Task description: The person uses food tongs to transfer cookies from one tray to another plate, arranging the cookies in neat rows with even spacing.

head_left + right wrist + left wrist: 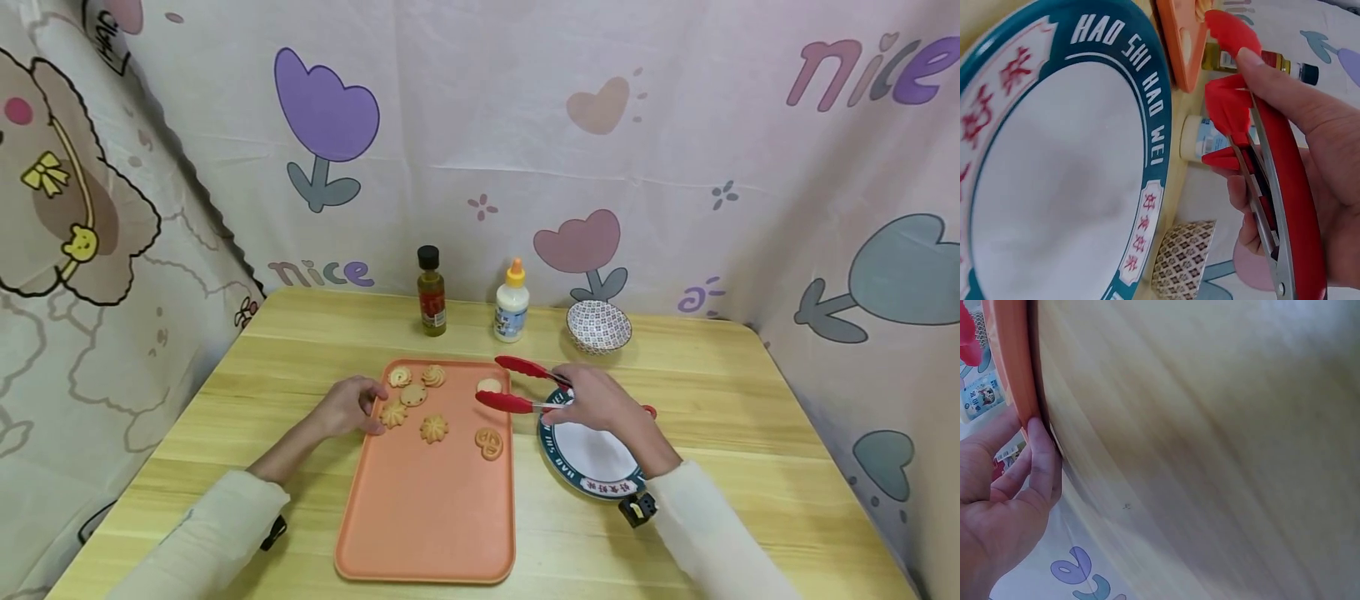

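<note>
My left hand [348, 406] pinches the left rim of an orange tray [427, 517], thumb and fingers at its edge in the left wrist view. Several cookies lie on the tray's far half, among them a star-shaped cookie [433, 429] and a pretzel-shaped cookie [489, 443]. My right hand [592, 398] holds red-tipped tongs [1291, 206] with their arms spread. In the head view the tong tips overlap a pale round cookie [489, 386] near the tray's far right corner. Below the right hand lies a round plate [1060, 169] with a dark green lettered rim, partly hidden by that hand.
Behind the tray stand a dark-capped bottle [432, 296] of brownish liquid and a white squeeze bottle [512, 308] with an orange-yellow cap. A small patterned bowl [598, 327] sits to their right. A printed cloth [465, 108] hangs behind the wooden table [720, 400].
</note>
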`<state>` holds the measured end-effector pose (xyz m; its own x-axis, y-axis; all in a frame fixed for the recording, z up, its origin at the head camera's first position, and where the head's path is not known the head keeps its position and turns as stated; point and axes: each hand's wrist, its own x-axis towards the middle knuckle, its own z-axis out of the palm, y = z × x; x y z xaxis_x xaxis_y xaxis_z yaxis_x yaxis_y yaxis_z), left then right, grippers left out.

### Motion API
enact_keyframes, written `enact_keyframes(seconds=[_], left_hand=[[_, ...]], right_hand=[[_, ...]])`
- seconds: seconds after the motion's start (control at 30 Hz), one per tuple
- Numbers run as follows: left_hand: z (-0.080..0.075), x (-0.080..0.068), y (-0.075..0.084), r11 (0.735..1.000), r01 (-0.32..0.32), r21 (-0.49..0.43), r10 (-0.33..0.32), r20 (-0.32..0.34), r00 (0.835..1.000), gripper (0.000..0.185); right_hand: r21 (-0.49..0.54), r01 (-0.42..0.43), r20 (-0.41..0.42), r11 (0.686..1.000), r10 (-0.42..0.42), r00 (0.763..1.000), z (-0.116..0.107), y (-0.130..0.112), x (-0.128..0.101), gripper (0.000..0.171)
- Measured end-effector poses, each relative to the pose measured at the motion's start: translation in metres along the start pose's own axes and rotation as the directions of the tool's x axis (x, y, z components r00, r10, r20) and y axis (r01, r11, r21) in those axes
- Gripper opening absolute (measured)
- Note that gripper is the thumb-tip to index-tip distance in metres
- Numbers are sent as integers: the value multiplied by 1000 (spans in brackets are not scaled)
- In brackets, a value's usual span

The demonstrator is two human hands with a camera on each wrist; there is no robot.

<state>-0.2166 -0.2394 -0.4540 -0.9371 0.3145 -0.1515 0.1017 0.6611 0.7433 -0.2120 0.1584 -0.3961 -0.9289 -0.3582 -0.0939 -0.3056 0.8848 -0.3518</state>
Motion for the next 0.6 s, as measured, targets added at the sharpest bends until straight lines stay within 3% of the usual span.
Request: enact_keyframes(seconds=[0.6], left_hand=[[1, 1, -2, 1000, -4, -8, 4, 2, 1000, 45]], right_hand=[[-123, 36, 25, 992, -33, 999, 4, -20, 15, 43]])
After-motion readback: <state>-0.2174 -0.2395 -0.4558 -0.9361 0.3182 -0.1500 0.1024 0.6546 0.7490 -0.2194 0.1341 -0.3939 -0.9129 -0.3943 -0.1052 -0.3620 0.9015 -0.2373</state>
